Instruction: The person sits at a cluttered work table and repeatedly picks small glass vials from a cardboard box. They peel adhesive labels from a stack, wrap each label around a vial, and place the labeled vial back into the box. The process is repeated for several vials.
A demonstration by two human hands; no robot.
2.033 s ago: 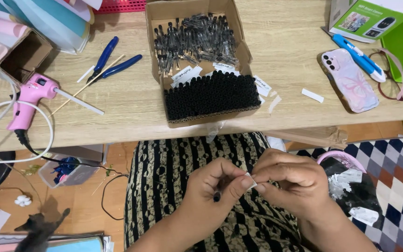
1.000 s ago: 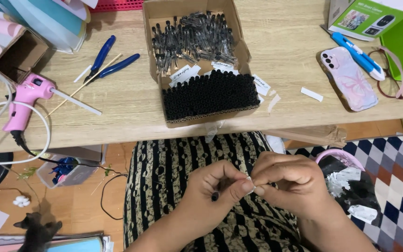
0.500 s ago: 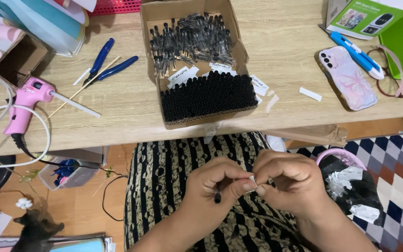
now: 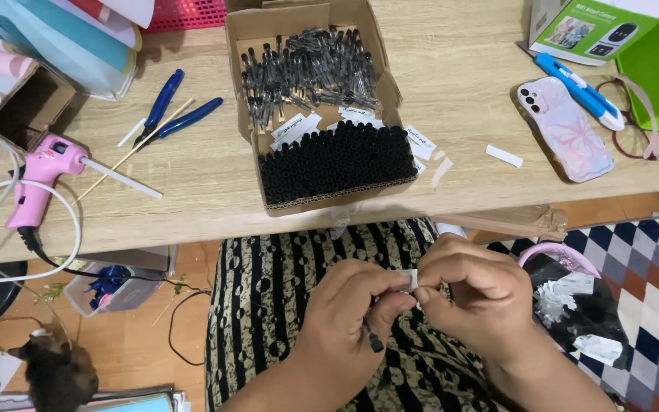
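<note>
— Small black stick with a slip of white paper label: where is it?

— Near the bottom of the scene, held over the lap in the black-and-cream patterned cloth, below the near edge of the pale wooden table. Both hands meet on it.

— How are the fingers set?

— The left hand is curled nearly shut, thumb and forefinger pinched on the stick, whose dark end pokes down below the thumb. The right hand is also closed to a pinch, its fingertips pressed on the white label where it touches the stick. The two hands touch each other at that point.

— What lies on the table?

— Straight beyond the hands sits an open brown cardboard box; its far half holds a loose heap of clear-and-black tubes, its near half a tight block of black sticks standing on end, with several white paper slips between the two. More slips lie on the table just right of the box.

— And to the sides?

— Left: a pink glue gun with a white cord, and blue-handled tools farther back. Right: a phone in a pink butterfly case, with a blue-and-white cutter beside it. A black bag with paper scraps sits on the chequered floor near the right hand.
</note>
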